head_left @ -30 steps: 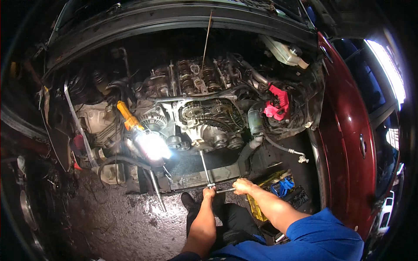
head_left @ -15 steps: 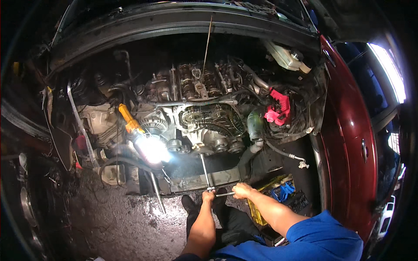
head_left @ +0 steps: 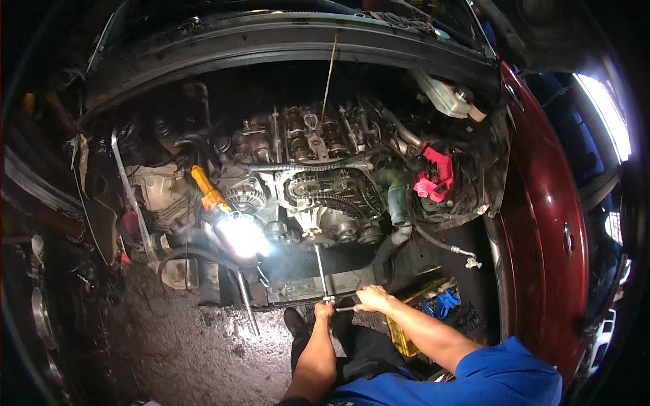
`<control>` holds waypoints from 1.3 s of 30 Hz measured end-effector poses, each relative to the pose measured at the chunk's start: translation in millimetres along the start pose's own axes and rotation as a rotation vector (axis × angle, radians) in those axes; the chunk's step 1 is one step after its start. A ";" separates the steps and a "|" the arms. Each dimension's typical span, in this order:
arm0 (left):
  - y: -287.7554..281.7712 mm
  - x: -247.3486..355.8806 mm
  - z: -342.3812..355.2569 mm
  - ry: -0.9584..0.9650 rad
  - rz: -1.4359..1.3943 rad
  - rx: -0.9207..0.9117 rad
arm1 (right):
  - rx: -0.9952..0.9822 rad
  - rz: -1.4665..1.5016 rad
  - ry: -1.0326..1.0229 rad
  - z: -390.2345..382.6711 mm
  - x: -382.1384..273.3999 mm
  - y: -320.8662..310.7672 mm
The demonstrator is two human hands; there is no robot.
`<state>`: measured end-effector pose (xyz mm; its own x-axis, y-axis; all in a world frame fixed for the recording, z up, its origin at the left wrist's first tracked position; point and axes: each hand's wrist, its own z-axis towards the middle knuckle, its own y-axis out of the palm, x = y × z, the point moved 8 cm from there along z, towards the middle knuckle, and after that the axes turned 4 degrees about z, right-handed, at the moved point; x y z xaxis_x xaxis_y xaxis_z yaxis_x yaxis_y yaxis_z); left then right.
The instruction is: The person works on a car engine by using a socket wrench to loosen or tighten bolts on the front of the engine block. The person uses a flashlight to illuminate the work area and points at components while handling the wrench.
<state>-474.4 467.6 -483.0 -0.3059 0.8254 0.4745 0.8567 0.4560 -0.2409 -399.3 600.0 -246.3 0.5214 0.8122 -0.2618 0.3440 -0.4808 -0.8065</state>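
A long metal extension bar (head_left: 321,271) runs from the pulley (head_left: 316,241) at the front of the opened engine (head_left: 332,193) toward me. At its near end sits a ratchet-like handle (head_left: 345,309), pointing right. My left hand (head_left: 324,310) is closed around the joint where handle and bar meet. My right hand (head_left: 372,298) grips the handle's outer end, its fingers wrapped over it. The handle's exact kind is too small to make out. Timing chain (head_left: 332,198) and sprockets lie exposed above the pulley.
A lit yellow work lamp (head_left: 210,189) rests left of the engine. A metal bar (head_left: 248,304) juts toward me below it. Right of my legs stands a yellow tool case (head_left: 406,344) with a blue cloth (head_left: 443,302). A dark red car door (head_left: 542,216) borders the right.
My right hand has shifted slightly left, along with the handle's end. The handle has swung a little toward me. My left hand stays at the joint; the whole view has shifted slightly.
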 end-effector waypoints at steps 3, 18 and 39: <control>-28.7 -33.8 26.3 -0.016 0.088 0.064 | 0.202 0.685 -0.197 25.2 -109.8 -170.0; -18.0 -4.9 0.1 0.054 0.043 0.080 | 0.946 0.280 -0.057 146.9 -60.9 -458.5; -19.0 7.6 -12.4 0.001 0.098 0.042 | 1.151 0.321 -0.161 30.7 -87.2 -434.9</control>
<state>-487.9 461.1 -464.4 -0.2206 0.8665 0.4477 0.8645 0.3862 -0.3217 -618.3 748.4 111.0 0.3237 0.7813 -0.5336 -0.7240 -0.1585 -0.6713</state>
